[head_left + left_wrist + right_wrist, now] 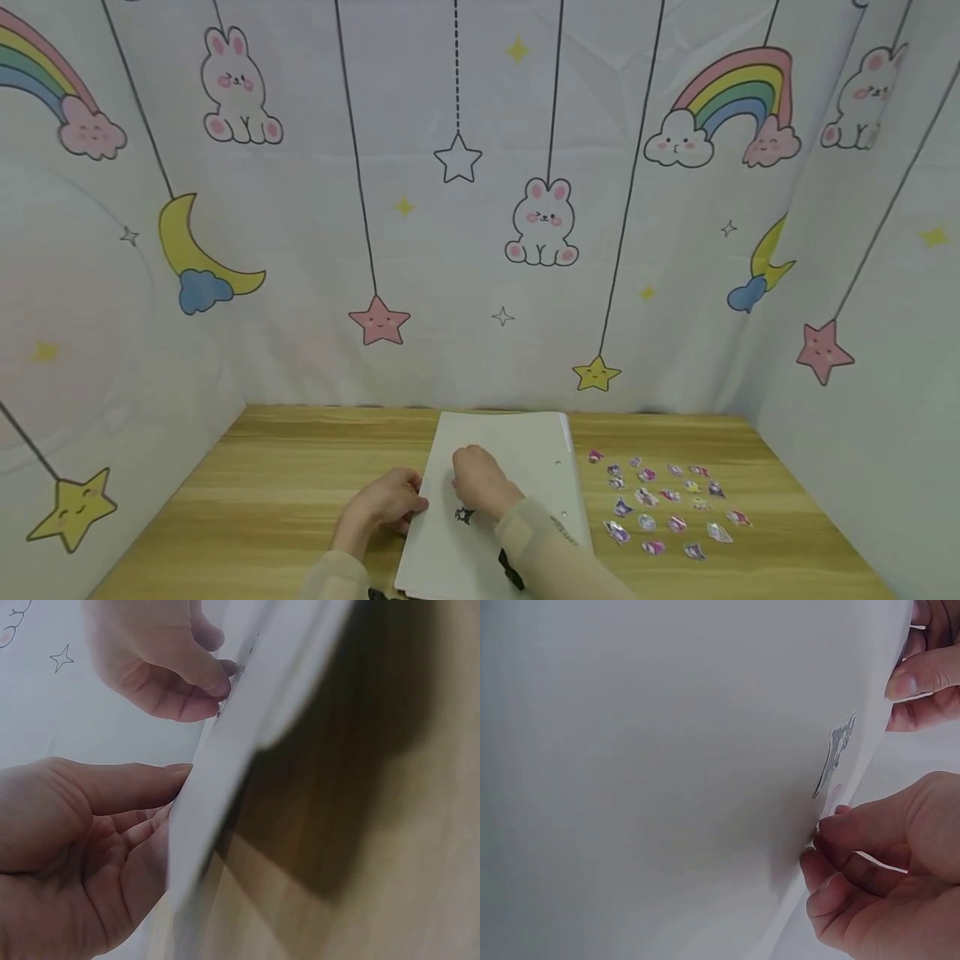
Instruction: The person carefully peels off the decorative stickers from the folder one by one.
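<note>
A white pad of punched sheets (510,437) lies on the table, holes along its right side. My left hand (393,500) grips its left edge, the thumb (142,786) on top and the other fingers curled at the side. Over the page my right hand (480,479) is curled downward. Its thumb and fingertips (832,825) come together right at the paper, pinching a small dark-edged sticker mostly hidden by them. A black-and-grey sticker (464,516) lies on the page nearer me, also seen in the right wrist view. A faint pinkish sticker (834,796) shows beside the right thumb.
Several small colourful stickers (670,496) are spread over the wooden table (300,467) right of the pad. White curtains (450,250) printed with rabbits, stars and rainbows stand behind and at both sides. The right forearm (558,550) crosses the pad's lower right part.
</note>
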Demonstrator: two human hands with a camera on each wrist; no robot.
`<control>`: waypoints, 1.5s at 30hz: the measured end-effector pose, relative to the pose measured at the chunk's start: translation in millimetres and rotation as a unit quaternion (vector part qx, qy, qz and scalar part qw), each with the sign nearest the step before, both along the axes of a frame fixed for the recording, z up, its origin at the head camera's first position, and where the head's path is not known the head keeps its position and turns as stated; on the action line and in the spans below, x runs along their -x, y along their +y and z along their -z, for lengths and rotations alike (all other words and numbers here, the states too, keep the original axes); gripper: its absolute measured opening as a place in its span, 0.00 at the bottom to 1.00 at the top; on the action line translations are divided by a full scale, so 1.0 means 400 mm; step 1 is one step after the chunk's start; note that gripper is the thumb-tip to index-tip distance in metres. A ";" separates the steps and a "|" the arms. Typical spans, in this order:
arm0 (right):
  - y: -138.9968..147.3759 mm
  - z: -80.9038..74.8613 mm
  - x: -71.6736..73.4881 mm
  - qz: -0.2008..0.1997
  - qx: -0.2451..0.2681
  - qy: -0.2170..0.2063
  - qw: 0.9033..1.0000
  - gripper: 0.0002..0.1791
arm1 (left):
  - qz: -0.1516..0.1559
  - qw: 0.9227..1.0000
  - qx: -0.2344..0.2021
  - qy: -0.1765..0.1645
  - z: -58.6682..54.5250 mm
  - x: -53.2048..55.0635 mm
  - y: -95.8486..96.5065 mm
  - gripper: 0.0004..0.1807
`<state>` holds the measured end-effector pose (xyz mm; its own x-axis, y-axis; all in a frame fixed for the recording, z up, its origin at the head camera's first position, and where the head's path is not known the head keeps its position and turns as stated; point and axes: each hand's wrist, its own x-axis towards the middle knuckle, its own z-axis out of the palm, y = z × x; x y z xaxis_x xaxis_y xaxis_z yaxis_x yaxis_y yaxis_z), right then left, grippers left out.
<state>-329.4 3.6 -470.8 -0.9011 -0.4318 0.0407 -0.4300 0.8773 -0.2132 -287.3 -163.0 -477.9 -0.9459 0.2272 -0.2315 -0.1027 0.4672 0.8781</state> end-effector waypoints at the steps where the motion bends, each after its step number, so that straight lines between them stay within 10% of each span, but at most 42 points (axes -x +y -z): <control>1: 0.001 0.001 0.000 0.002 0.003 -0.005 1.000 0.09 | 0.002 1.000 0.002 0.001 0.001 0.000 0.001 0.06; 14: 0.009 -0.010 -0.018 -0.040 -0.001 0.038 0.998 0.06 | -0.015 1.000 0.012 0.003 -0.006 0.003 -0.002 0.06; 31: 0.012 0.008 0.016 -0.006 0.031 -0.018 0.999 0.10 | -0.008 1.000 0.012 -0.008 -0.001 0.001 0.005 0.06; 45: 0.006 0.003 0.047 -0.002 -0.054 -0.085 0.995 0.11 | -0.011 1.000 0.013 0.003 0.004 0.001 0.004 0.07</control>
<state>-348.1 6.1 -472.2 -0.8895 -0.4284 -0.1590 -0.3988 0.8977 -0.1872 -287.8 -161.4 -479.5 -0.9522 0.1994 -0.2312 -0.1082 0.4875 0.8664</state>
